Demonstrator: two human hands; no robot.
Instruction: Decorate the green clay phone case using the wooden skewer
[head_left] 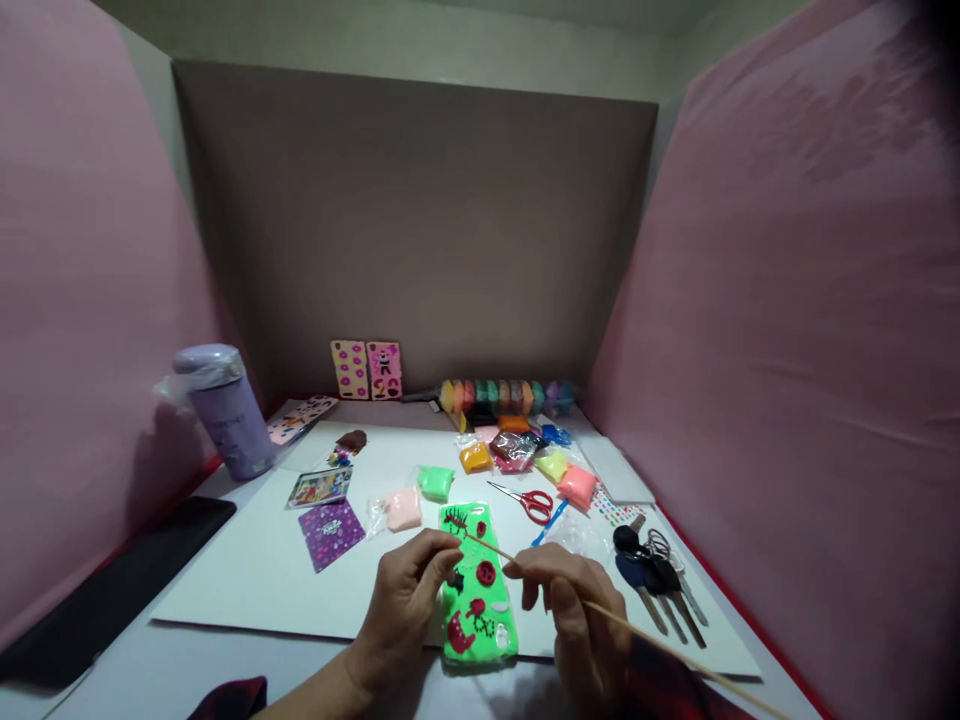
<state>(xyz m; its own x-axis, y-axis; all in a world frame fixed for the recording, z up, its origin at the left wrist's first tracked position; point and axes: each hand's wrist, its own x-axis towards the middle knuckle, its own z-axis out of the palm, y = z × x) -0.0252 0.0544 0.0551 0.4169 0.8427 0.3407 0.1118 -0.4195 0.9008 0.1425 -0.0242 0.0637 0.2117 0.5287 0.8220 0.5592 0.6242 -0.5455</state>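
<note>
A bright green phone case (478,548) lies on the white board before me, decorated with dark red and black shapes, among them a round red button-like piece (486,573). My right hand (581,610) grips a thin wooden skewer (495,548), its tip over the upper part of the case. My left hand (409,580) is at the case's left edge with thumb and forefinger pinched together. Whatever it pinches, if anything, is too small to make out. Red-handled scissors (534,503) rest just beyond the case, to the right.
Packets of pink clay (403,509) and green clay (436,483) lie beyond the left hand. Several keys (664,580) are at right. A purple tumbler (229,420) stands at left, near a purple card (331,533). Two decorated cases (367,370) lean against the back wall.
</note>
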